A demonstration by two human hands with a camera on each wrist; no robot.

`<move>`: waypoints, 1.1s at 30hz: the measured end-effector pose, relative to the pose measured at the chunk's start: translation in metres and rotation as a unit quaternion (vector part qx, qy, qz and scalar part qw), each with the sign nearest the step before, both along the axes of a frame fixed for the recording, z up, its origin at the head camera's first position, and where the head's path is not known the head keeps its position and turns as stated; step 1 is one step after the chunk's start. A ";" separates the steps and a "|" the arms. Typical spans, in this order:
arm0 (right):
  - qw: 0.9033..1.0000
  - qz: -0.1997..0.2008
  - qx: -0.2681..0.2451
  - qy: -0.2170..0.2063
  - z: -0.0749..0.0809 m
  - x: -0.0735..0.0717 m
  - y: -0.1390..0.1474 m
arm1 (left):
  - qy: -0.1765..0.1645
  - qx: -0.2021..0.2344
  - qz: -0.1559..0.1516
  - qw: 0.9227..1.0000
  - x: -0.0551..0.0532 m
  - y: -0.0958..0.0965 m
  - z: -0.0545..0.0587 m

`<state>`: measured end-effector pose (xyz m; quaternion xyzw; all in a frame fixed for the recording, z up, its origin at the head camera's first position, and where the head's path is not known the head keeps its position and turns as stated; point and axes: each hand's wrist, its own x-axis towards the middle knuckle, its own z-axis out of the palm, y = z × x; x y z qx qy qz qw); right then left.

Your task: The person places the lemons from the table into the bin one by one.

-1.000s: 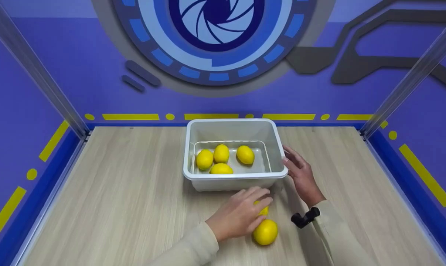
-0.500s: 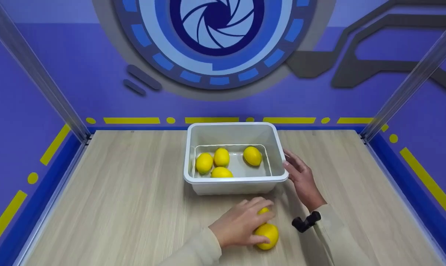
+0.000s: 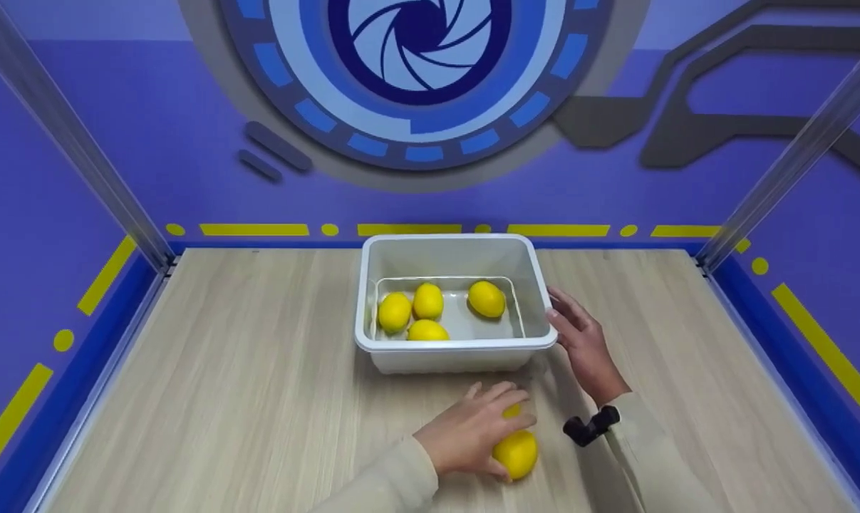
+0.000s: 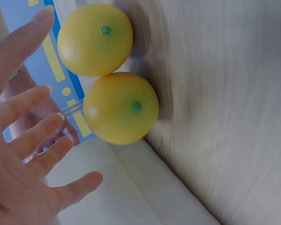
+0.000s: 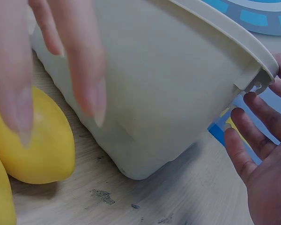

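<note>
Two yellow lemons lie on the table before a whitish plastic bin [image 3: 451, 362]. The nearer lemon [image 3: 519, 456] shows mostly; the farther lemon [image 3: 511, 411] is largely hidden under the left hand [image 3: 469, 431]. In the left wrist view, that hand's fingers [image 4: 49, 157] are spread beside both lemons, whose green stem ends show, and grip neither. At the bin's right side is the right hand [image 3: 590, 356], its thumb touching the rim and its fingers stretched out along the outer wall. Several more lemons sit inside the bin, among them one lemon [image 3: 487, 299] apart at the right.
The wooden table [image 3: 258, 399] is enclosed by blue-purple panels at the back and sides, with metal posts [image 3: 793, 164] at the corners. The bin stands near the back panel [image 3: 209, 199]. A black strap-like device [image 3: 591, 426] is on the right wrist.
The left hand has shifted slightly right and towards the viewer over the two lemons. Inside the bin, the right-hand lemon has rolled a little to the right. The right hand stays at the rim.
</note>
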<state>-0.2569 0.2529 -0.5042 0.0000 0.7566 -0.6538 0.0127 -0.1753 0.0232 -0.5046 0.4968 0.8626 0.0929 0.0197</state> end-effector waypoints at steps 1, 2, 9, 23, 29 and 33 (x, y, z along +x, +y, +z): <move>1.000 0.000 0.001 0.000 0.000 0.000 0.000 | 0.001 -0.001 0.001 1.000 0.000 0.001 -0.001; 1.000 -0.001 0.000 0.000 0.000 0.000 0.000 | 0.005 -0.003 0.003 1.000 0.000 0.003 -0.002; 1.000 -0.002 -0.001 -0.005 0.000 0.000 0.000 | 0.018 -0.021 0.010 1.000 0.002 0.007 -0.008; 1.000 -0.004 -0.004 -0.012 0.000 0.000 0.001 | -0.058 -0.039 0.027 0.997 -0.002 0.010 -0.014; 1.000 -0.005 -0.005 -0.014 0.000 0.000 0.000 | -0.059 -0.039 0.035 0.997 -0.002 0.011 -0.019; 1.000 -0.007 0.001 -0.010 0.001 0.000 0.000 | -0.073 -0.041 0.040 0.996 -0.002 0.011 -0.019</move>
